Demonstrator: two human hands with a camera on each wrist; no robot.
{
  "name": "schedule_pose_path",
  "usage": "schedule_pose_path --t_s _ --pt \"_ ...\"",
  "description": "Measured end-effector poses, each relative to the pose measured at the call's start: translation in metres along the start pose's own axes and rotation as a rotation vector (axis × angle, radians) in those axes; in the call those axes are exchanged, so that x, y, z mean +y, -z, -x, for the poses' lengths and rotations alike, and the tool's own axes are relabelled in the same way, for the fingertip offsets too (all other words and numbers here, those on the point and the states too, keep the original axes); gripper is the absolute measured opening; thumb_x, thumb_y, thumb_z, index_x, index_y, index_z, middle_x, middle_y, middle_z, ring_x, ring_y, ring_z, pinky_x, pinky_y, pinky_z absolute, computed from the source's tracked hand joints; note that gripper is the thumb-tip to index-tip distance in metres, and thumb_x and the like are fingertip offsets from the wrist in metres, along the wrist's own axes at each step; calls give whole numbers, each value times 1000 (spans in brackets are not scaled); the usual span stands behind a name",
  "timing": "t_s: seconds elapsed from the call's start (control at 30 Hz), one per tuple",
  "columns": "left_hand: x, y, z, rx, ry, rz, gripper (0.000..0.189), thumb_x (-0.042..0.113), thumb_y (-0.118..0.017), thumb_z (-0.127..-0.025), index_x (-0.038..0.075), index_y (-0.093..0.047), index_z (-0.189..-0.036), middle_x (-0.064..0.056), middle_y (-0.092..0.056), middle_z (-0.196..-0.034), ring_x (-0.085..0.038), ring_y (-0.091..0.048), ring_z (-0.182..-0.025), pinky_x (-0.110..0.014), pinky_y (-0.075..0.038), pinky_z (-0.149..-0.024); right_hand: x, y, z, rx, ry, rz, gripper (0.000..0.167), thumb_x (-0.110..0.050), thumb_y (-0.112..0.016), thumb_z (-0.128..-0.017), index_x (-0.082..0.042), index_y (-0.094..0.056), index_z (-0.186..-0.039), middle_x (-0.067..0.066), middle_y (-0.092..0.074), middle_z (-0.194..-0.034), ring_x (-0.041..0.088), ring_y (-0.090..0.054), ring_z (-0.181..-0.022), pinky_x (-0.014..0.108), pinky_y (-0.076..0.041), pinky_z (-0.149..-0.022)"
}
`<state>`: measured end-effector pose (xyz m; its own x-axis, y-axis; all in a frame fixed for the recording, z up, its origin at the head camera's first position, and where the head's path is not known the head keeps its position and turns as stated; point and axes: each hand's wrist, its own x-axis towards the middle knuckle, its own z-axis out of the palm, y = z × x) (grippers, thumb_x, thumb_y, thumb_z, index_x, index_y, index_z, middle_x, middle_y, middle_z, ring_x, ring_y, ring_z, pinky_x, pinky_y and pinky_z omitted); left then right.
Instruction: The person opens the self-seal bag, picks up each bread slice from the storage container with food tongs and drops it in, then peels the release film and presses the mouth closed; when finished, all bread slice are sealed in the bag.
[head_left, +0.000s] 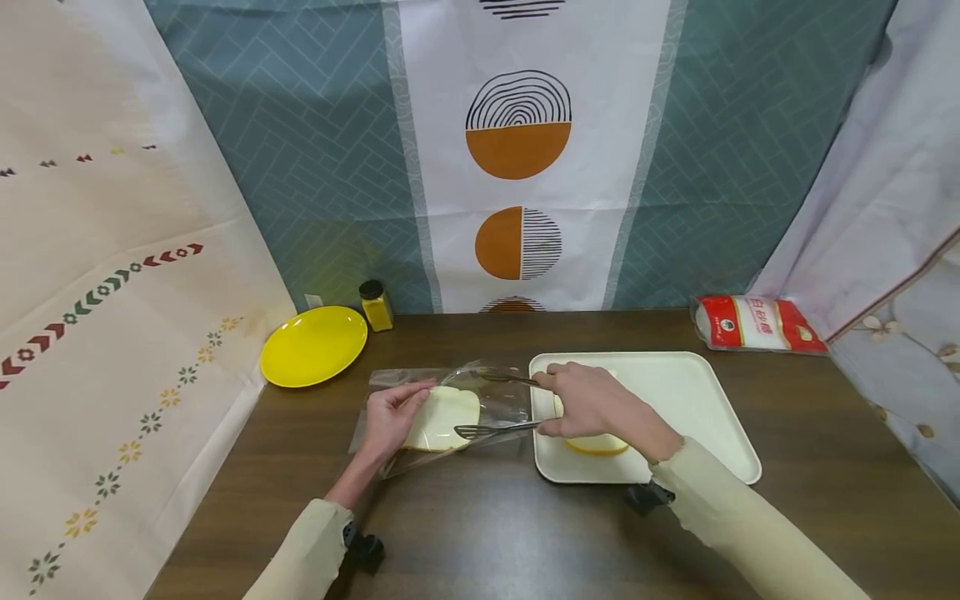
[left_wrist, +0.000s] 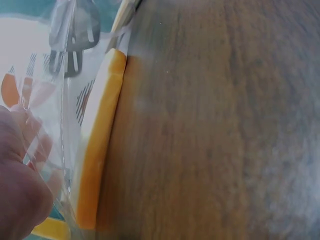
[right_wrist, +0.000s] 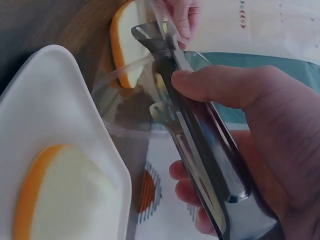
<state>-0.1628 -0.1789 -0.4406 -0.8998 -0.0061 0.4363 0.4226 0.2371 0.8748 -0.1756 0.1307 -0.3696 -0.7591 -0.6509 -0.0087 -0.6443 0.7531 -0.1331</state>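
My left hand (head_left: 392, 419) pinches the edge of a clear plastic bag (head_left: 504, 407). A slice of bread (head_left: 447, 417) lies within the bag's outline; in the left wrist view its brown crust (left_wrist: 95, 170) stands out against the table. Metal tongs (right_wrist: 192, 135) are gripped in my right hand (head_left: 592, 402), their slotted ends spread apart and reaching to the bag's mouth. One tip is over the bread; nothing is clamped between them. Beneath my right hand another bread slice (right_wrist: 75, 200) rests on a white tray (head_left: 693, 417), partly hidden in the head view.
A yellow plate (head_left: 313, 346) sits at the back left, beside a yellow jar (head_left: 377, 306) with a black lid. At the back right lies a red and white packet (head_left: 759, 323). Patterned cloths hang behind the brown wooden table (head_left: 480, 533) and at both sides.
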Motion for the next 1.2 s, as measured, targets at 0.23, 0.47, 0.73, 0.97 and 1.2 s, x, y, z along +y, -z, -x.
schedule_pose_path --t_s 0.23,0.47,0.73,0.97,1.2 --pt "3 2 0 -11 -10 -59 14 -13 -68 -88 -14 -73 -102 -25 -71 -102 -39 -67 -105 -20 -46 -95 2 6 30 80 -104 -34 63 -39 -80 -79 -4 -63 -128 6 -63 -102 26 -61 -86 40 -51 -59" --pt "-1 5 0 -14 -5 -58 15 -12 -68 -89 -14 -72 -103 -25 -71 -103 -41 -66 -105 -20 -52 -85 0 1 62 201 -263 -106 65 -41 -81 -79 -3 -63 -128 8 -64 -102 27 -62 -86 44 -51 -55" --pt "-5 5 -1 -4 -39 -41 15 -15 -67 -87 -14 -73 -101 -25 -71 -103 -38 -68 -103 -21 -53 -84 2 -15 103 311 -450 -156 72 -41 -82 -79 0 -58 -133 15 -63 -108 33 -62 -90 50 -51 -55" --pt "-5 9 0 -2 -25 -7 16 -15 -67 -88 -14 -72 -102 -27 -70 -103 -27 -69 -105 -21 -52 -86 -3 -34 136 336 -633 -214 77 -47 -80 -80 5 -56 -131 21 -62 -105 33 -60 -84 53 -51 -58" --pt "-11 16 -3 -1 15 11 17 -9 -67 -91 -11 -73 -106 -25 -71 -106 -35 -67 -107 -20 -52 -86 -19 -54 157 350 -759 -265 76 -57 -76 -81 1 -54 -126 14 -59 -94 36 -62 -80 55 -49 -55"
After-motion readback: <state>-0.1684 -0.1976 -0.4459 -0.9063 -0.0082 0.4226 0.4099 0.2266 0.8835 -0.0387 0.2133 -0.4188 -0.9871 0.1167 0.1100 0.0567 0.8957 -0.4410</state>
